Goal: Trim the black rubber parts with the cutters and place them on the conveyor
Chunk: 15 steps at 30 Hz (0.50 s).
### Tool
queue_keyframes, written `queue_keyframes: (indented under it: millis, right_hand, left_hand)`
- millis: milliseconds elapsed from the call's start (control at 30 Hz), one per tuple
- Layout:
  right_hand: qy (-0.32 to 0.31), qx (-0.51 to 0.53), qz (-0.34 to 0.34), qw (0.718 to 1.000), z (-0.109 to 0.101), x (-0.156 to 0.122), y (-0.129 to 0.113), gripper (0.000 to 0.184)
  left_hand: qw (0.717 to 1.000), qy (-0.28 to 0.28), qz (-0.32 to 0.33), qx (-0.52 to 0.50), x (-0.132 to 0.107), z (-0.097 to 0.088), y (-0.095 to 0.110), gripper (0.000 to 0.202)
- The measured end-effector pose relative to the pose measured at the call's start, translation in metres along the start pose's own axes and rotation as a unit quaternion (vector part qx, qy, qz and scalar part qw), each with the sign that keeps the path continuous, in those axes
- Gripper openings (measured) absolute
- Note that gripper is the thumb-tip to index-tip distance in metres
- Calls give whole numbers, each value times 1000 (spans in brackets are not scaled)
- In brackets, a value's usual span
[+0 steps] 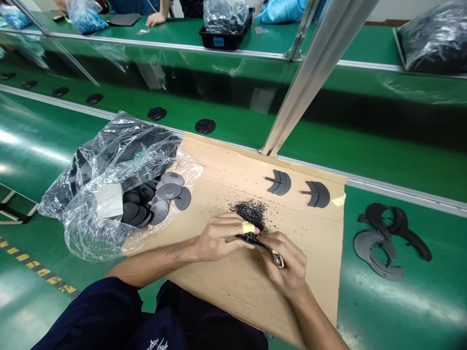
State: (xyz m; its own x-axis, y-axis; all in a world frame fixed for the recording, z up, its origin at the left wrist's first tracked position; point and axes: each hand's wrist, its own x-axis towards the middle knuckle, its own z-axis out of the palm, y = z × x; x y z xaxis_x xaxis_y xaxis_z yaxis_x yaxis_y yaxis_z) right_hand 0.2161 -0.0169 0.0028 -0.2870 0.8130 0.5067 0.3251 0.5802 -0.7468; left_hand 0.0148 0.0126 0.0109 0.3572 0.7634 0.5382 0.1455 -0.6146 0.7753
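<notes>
My left hand (219, 238), a yellow wrap on one finger, pinches a thin dark plastic piece (251, 239) seen nearly edge-on. My right hand (288, 265) is closed around a small hand tool with a shiny metal end (278, 259); its exact kind is hidden by the fingers. Both hands meet over the cardboard sheet (233, 170), just in front of a pile of black plastic scraps (251, 213). Two curved black parts with thin stems, one nearer (279, 183) and one farther right (317, 194), lie on the cardboard.
At left, a clear plastic bag (87, 214) spills round black discs (170, 190). Curved black pieces (379, 243) lie on the green table at right. Black discs (205, 126) sit in a row on the green belt behind. A metal post (306, 82) rises there; another person's hand (156, 19) rests beyond.
</notes>
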Motion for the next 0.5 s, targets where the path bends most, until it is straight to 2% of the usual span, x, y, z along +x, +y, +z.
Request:
queue_keyframes:
  millis: [100, 333, 500]
  right_hand:
    - [-5, -2, -1, 1000, 0, 1, 1, 30]
    - [-13, 36, 15, 999, 0, 1, 0, 28]
    - [9, 39, 13, 999, 2, 2, -2, 26]
  left_hand:
    - [1000, -4, 0, 1, 1, 0, 0, 21]
    - [1000, 30, -6, -6, -1, 2, 4, 14]
    - [1000, 7, -4, -25, 0, 1, 2, 26]
